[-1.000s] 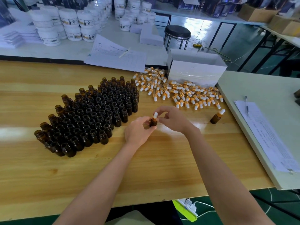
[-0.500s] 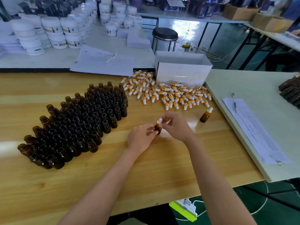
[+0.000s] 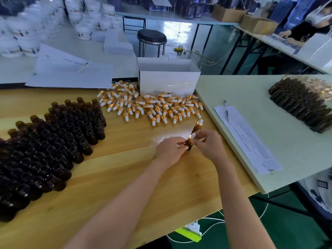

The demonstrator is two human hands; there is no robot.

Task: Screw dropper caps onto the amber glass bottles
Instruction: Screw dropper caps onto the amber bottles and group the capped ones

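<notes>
Since half a second ago, both hands are sitting further to the right along the worktop (image 3: 125, 177), so the bottle they are working on is now just in front of the capped bottle (image 3: 195, 129) instead of well apart from it. I am seeing the left hand (image 3: 168, 150) gripping the amber bottle (image 3: 189, 145) by its body, fingers curled round it, with the bottle tilting slightly and its base at or just above the wood; I cannot tell which. The right hand (image 3: 209, 146) is pinching the dropper cap (image 3: 192, 136) at the bottle's neck between thumb and fingertips, the white bulb poking out above them. The capped bottle is standing just beyond the right hand's fingertips. Further out, beyond both hands, the loose dropper caps (image 3: 152, 106) are lying scattered in front of a white box (image 3: 168, 81). Well to the left of the left hand, the open amber bottles (image 3: 59, 141) are standing packed in a dense block. To the right of the right hand, a paper sheet (image 3: 248, 137) with a pen (image 3: 226, 110) is lying on a paler adjoining surface.
</notes>
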